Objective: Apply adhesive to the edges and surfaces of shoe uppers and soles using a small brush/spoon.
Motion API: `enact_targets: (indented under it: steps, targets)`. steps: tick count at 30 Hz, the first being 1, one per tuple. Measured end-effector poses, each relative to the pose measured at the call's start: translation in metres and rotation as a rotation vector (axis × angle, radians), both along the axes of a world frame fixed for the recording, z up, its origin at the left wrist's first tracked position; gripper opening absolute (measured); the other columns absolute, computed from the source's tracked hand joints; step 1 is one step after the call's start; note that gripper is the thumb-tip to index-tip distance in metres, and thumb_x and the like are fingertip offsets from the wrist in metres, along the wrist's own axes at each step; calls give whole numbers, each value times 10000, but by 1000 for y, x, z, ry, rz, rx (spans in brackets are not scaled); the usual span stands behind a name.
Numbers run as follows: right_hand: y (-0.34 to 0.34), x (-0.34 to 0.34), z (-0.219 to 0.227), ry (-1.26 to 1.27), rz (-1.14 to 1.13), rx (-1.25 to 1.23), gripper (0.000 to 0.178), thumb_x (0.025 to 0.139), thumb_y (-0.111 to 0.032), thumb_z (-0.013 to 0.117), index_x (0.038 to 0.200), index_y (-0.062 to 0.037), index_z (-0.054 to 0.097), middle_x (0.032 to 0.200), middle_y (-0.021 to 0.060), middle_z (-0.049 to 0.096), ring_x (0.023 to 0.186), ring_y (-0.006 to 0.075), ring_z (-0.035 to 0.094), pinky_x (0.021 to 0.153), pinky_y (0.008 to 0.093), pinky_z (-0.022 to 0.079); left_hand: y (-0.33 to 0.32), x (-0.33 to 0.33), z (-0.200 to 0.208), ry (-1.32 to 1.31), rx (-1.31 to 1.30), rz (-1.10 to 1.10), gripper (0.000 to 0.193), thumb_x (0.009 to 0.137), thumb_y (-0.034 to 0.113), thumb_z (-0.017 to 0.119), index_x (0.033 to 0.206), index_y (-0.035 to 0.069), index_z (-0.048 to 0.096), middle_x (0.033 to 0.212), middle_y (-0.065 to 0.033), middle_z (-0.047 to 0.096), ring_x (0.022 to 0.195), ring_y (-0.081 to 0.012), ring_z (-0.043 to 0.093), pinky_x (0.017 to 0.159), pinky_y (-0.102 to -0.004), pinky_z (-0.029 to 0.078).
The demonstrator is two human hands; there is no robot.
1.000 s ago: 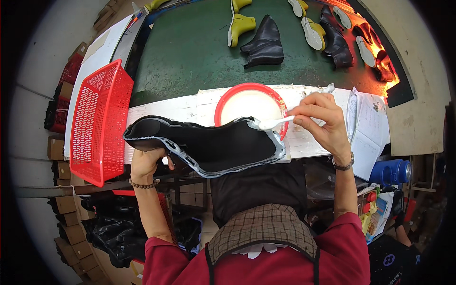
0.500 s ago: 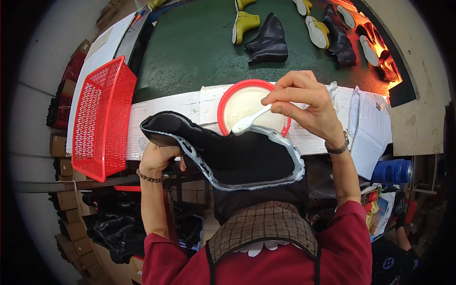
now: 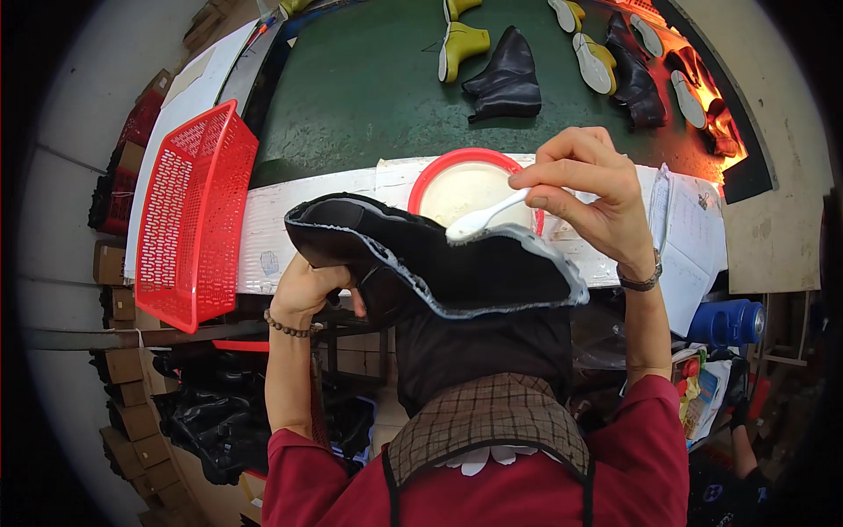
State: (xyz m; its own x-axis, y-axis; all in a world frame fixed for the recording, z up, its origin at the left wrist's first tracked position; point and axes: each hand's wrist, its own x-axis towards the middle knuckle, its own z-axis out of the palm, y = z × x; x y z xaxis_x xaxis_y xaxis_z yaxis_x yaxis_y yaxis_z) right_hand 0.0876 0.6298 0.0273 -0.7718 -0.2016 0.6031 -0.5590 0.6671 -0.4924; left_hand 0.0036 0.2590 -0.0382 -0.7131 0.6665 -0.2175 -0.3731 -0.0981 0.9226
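A black boot upper (image 3: 430,263) lies tilted across the front of the bench, its open edge coated with a whitish band. My left hand (image 3: 307,294) grips its left end from below; some of the fingers are hidden behind the material. Between the thumb and fingers of my right hand (image 3: 597,184) is a white-handled brush (image 3: 498,212), with its head at the upper's far edge. Just beyond stands a red-rimmed tub (image 3: 465,158) with cream-coloured liquid (image 3: 465,189) in it, partly covered by the upper and the brush.
A red perforated basket (image 3: 171,255) stands at left. On the green surface (image 3: 351,97) are black boots (image 3: 507,79) and yellow forms (image 3: 461,48), with an orange glow at far right. Papers (image 3: 689,237) and a blue bottle (image 3: 727,322) are at right. Another person's arm (image 3: 745,450) shows lower right.
The upper has shifted slightly right and tilted so its inside shows less. My right hand and the brush have moved a little to the right along the far edge.
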Motion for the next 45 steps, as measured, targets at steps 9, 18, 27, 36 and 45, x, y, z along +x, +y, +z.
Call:
enact_targets:
  steps: [9,18,27,36,45]
  targets:
    - [-1,0,-2,-30,8,53,214,770,-210,831,969,-134,808,840,-19,643,813,152,548,812,313,380,10,9,7,-68,-33,58,412,662,-172,493,1056,-136,608,878,-209,645,608,-323,636,431,-481,609]
    - [-13,-19,1,-17,73,38,185,795,-208,826,964,-136,805,846,-18,648,821,145,553,827,305,378,20,13,10,-58,-124,-204,551,790,-143,499,1340,-125,469,1135,-231,673,686,-339,732,574,-419,624]
    - [-36,-46,1,182,127,111,142,834,-269,813,920,-166,767,868,-42,602,806,141,573,825,323,355,39,17,5,-73,-162,-294,495,766,-135,513,1260,-140,519,1079,-252,667,742,-374,712,559,-472,635]
    - [17,-34,-37,-28,-27,19,112,851,-121,785,958,-88,785,858,8,624,805,131,570,783,294,406,19,9,1,-156,-96,92,495,677,-153,477,1163,-145,567,910,-244,677,597,-355,679,463,-459,608]
    - [72,-27,-171,-397,-489,-1021,202,1074,-215,539,1075,-17,573,765,15,561,456,42,462,380,213,366,43,-53,-5,-413,14,290,99,761,-37,603,826,-50,676,898,-208,726,614,-328,710,596,-350,646]
